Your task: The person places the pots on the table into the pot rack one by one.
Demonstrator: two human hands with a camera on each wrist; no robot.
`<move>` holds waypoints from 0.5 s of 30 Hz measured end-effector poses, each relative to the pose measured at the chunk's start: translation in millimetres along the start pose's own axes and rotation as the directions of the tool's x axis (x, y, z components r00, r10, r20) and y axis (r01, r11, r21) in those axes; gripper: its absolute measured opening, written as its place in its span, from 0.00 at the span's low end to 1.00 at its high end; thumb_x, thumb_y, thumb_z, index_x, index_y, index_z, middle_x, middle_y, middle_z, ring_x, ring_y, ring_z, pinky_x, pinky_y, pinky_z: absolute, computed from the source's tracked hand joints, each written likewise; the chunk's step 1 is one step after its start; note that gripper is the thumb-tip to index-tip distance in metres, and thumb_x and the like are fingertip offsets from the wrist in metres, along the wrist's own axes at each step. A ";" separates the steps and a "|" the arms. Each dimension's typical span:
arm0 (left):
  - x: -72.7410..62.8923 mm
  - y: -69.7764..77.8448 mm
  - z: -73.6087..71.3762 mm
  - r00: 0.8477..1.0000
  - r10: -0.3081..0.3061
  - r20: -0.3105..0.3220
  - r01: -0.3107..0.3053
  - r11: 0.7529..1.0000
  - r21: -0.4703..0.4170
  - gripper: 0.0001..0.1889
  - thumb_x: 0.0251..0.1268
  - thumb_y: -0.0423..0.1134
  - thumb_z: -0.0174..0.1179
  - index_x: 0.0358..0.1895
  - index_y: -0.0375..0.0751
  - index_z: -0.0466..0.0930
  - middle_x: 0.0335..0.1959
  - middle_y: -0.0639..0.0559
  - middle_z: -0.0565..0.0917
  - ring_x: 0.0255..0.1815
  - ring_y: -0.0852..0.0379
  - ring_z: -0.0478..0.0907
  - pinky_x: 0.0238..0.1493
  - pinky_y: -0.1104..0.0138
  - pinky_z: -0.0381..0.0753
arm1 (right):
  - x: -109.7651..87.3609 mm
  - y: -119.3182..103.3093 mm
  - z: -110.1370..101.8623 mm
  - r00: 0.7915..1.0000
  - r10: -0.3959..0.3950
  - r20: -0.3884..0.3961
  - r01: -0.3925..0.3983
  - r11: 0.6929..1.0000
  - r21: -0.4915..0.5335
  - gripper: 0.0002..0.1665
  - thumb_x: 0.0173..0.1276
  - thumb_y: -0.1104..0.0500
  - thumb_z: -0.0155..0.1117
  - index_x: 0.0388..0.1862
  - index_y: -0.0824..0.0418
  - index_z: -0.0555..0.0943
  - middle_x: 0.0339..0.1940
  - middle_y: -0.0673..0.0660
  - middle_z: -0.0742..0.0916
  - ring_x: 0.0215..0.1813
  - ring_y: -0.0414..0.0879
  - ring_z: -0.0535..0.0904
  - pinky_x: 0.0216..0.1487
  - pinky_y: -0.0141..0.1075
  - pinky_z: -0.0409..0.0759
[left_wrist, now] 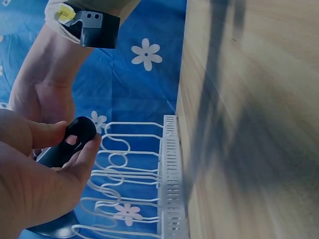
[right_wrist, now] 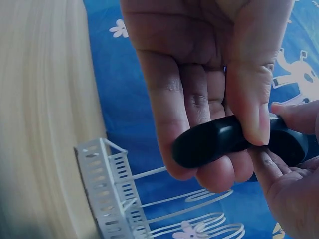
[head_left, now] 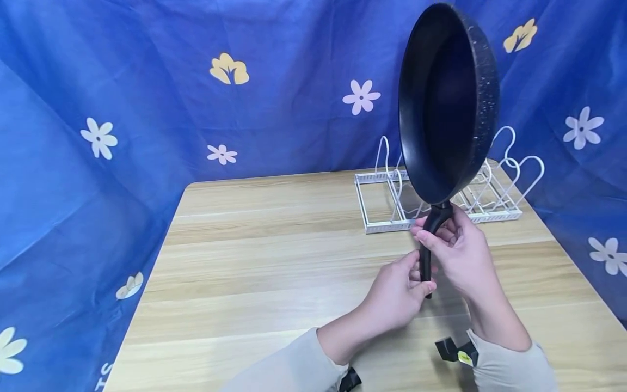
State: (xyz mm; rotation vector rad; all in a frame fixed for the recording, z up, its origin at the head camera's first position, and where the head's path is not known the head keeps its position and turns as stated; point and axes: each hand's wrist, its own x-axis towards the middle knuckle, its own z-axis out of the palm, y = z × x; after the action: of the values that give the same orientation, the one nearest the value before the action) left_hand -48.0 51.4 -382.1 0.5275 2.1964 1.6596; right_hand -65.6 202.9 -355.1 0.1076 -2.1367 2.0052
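Note:
A black frying pan (head_left: 438, 109) is held upright above the table, its round body up and its handle (head_left: 425, 267) pointing down. The dark inside faces left, and the speckled outer wall shows on the right. My right hand (head_left: 470, 256) grips the upper handle just below the pan body, thumb across the front. Lower down, the fingers and thumb of my left hand (head_left: 394, 294) pinch the handle near its end. The left wrist view shows the handle's tip with a hole (left_wrist: 72, 140) in it. Behind the pan, a white wire rack (head_left: 392, 226) is partly hidden.
The rack stands at the back right of the wooden table (head_left: 254, 261), with several upright wire loops (head_left: 531, 163). A blue flowered cloth (head_left: 294, 98) hangs behind and at the sides. Both wrists carry black camera mounts (head_left: 448, 348).

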 end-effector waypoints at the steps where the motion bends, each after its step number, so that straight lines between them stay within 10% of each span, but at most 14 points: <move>1: 0.3 -1.0 -0.1 1.000 -0.012 -0.002 0.012 1.000 0.004 0.23 0.73 0.28 0.68 0.69 0.38 0.79 0.58 0.48 0.92 0.49 0.68 0.91 0.46 0.81 0.85 | 0.9 2.2 0.5 1.000 0.010 0.003 -0.010 1.000 -0.014 0.24 0.72 0.70 0.73 0.62 0.59 0.76 0.45 0.46 0.93 0.49 0.34 0.92 0.54 0.24 0.88; 15: 6.0 -21.3 3.0 0.994 -0.109 0.000 0.109 0.994 0.000 0.21 0.73 0.31 0.69 0.66 0.41 0.81 0.51 0.46 0.93 0.45 0.70 0.89 0.40 0.78 0.83 | 9.9 25.6 0.8 0.990 0.124 0.066 -0.110 0.978 -0.180 0.24 0.76 0.64 0.73 0.64 0.69 0.74 0.43 0.40 0.91 0.48 0.29 0.89 0.54 0.22 0.86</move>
State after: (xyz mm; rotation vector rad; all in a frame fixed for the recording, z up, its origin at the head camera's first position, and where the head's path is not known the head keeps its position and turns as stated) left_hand -53.7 51.5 -403.7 0.3995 2.1847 1.6028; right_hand -80.3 204.8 -378.2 0.0323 -2.4103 1.8905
